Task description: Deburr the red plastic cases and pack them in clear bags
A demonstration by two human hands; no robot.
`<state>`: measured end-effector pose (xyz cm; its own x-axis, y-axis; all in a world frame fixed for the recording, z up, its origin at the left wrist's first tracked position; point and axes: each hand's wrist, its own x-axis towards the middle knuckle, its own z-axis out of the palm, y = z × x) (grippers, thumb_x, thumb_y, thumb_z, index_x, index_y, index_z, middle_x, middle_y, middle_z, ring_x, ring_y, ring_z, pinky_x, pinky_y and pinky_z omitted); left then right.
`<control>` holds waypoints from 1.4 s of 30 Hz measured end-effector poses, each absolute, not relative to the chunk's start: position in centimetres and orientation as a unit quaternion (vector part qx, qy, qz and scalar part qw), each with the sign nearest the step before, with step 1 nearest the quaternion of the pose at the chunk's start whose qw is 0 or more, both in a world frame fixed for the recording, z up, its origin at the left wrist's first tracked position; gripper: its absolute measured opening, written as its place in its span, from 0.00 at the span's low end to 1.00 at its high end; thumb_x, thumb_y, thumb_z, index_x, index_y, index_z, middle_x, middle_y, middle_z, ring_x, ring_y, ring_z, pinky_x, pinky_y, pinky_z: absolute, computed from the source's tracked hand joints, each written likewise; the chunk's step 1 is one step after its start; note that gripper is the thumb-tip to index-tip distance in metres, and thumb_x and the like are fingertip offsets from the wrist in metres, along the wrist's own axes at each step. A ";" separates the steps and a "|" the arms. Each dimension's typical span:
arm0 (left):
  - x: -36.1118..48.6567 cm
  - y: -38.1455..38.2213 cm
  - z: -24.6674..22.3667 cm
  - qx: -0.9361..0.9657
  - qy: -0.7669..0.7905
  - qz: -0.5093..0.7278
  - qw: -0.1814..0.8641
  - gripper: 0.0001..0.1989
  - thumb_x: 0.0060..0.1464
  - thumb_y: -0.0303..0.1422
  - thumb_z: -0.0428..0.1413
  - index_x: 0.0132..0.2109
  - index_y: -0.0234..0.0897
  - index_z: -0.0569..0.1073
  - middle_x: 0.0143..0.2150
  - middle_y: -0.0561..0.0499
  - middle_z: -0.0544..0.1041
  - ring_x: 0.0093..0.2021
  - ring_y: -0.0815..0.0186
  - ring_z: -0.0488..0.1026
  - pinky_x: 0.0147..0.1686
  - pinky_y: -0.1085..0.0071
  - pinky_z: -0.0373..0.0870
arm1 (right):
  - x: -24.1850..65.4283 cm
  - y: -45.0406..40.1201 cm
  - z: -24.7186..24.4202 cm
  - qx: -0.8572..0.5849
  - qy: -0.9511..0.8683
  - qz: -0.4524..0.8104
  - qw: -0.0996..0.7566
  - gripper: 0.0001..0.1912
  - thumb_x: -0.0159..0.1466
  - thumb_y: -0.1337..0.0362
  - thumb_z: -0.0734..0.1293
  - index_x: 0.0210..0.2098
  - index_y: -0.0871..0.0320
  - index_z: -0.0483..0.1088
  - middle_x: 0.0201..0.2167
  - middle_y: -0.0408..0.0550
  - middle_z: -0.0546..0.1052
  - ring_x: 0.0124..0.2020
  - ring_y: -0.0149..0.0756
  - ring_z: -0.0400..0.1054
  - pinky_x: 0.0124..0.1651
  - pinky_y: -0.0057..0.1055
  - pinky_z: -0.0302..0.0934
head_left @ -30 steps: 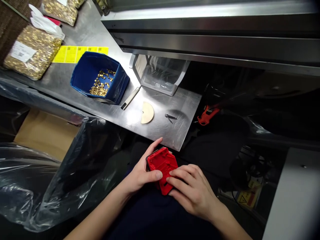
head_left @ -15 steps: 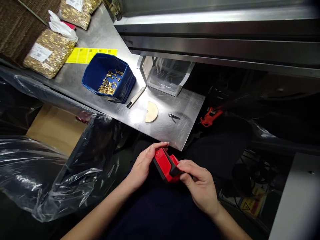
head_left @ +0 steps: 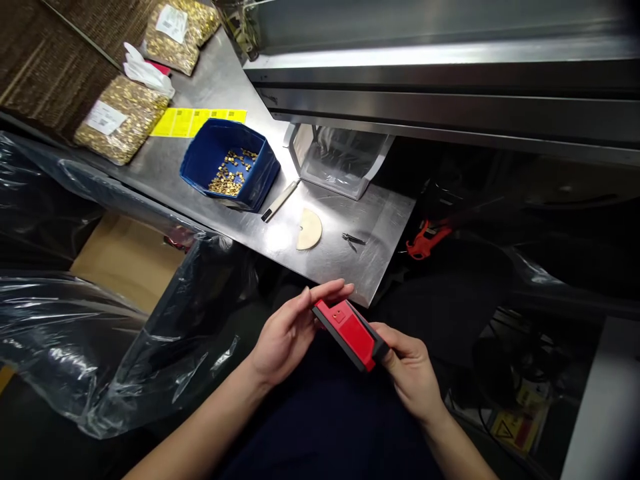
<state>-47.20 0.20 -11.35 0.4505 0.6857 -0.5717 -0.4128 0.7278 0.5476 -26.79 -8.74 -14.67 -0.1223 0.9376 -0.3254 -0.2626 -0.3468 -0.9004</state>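
A red and black plastic part (head_left: 353, 335) is tilted in front of my body, below the corner of the metal table. My right hand (head_left: 413, 367) pinches its black lower right end between thumb and fingers. My left hand (head_left: 290, 330) is at the upper left end, palm turned up and fingers stretched along the far edge; whether the fingertips touch it is hard to tell. Nearest on the table lie a small dark metal piece (head_left: 354, 239) and a cream half disc (head_left: 310, 229).
On the metal table (head_left: 330, 263) are a blue bin (head_left: 205, 160) of small brass pieces, a light-handled tool (head_left: 280, 201), a clear tray (head_left: 333, 181), yellow labels (head_left: 183, 123) and bags of brass parts (head_left: 127, 117). An orange-red tool (head_left: 425, 241) is beyond the right edge.
The red part has turned and shifted slightly right, showing more of its red face. My left fingers have opened out. The camera view has shifted, so the table appears lower and farther right.
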 end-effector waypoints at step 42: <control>-45.4 -1.2 -13.9 0.258 0.528 0.273 0.762 0.21 0.68 0.46 0.51 0.46 0.39 0.85 0.62 0.44 0.78 0.65 0.48 0.70 0.67 0.53 0.61 | -29.9 -7.8 -12.2 -0.648 -0.340 0.586 0.348 0.12 0.67 0.54 0.71 0.38 0.55 0.83 0.33 0.46 0.84 0.35 0.41 0.77 0.39 0.32 0.71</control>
<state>-45.45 -1.19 -13.94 0.2935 0.6883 -0.6634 -0.1439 0.7178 0.6812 -29.93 -7.77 -12.21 0.0824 0.8480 -0.5236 0.0330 -0.5274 -0.8490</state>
